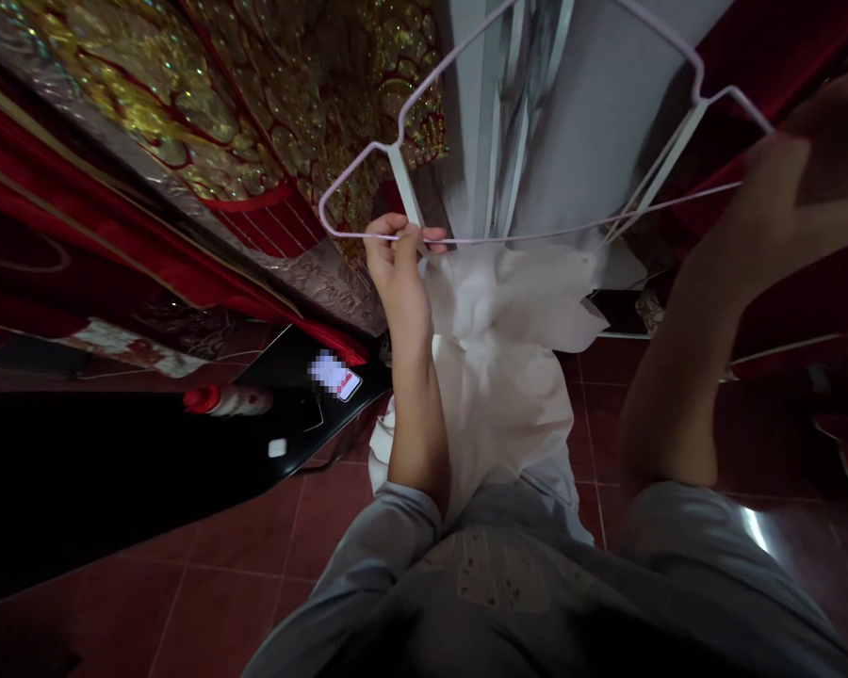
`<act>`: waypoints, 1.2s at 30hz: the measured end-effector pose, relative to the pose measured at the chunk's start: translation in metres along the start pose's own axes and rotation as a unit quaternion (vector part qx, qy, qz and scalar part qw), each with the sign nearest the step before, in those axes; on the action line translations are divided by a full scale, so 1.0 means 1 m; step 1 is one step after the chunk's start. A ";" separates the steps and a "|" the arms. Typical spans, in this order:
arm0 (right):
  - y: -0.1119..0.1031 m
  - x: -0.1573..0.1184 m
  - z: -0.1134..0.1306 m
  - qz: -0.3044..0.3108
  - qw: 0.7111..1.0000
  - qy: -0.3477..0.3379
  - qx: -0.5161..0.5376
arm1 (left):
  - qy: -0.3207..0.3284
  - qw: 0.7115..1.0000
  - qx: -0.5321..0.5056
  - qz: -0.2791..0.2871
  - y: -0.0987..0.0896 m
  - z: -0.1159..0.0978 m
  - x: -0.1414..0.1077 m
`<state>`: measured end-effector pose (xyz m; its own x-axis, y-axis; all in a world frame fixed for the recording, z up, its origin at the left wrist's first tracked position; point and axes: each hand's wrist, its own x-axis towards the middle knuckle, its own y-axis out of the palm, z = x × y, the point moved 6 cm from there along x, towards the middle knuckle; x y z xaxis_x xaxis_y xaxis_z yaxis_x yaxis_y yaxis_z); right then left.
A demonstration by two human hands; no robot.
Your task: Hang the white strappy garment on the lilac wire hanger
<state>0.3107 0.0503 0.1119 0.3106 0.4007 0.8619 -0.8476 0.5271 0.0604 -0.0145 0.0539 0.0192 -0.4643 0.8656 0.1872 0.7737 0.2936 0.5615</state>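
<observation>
Pink hanger (551, 232) spans my parted hands | left hand (400, 254) pinches white strap (404, 184) | right hand (784, 188) blurs, grip unclear | phone (335, 375) near desk's (134, 471) edge

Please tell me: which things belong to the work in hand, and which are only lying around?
In the work:
- pink hanger, left hand holding its lower bar
- white garment, straps on the hanger
- right hand, blurred, near the hanger's other end

Lying about on the black table:
- red-capped bottle
- lit phone
- small white object
</observation>
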 end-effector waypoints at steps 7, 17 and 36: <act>0.058 -0.084 0.033 0.278 0.955 0.074 -0.070 | 0.051 0.997 0.015 0.051 -0.005 -0.011 -0.010; 0.068 -0.113 0.033 0.249 0.961 0.114 -0.035 | -0.046 0.995 0.039 0.074 -0.014 -0.085 -0.017; 0.021 -0.124 0.018 -0.049 0.995 0.089 -0.022 | 0.001 0.998 0.021 0.054 0.017 -0.035 -0.024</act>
<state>0.2469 -0.0022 0.0157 0.4655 0.4699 0.7500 -0.7908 0.6014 0.1140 -0.0053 0.0239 0.0525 -0.3777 0.8927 0.2460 0.8365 0.2151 0.5040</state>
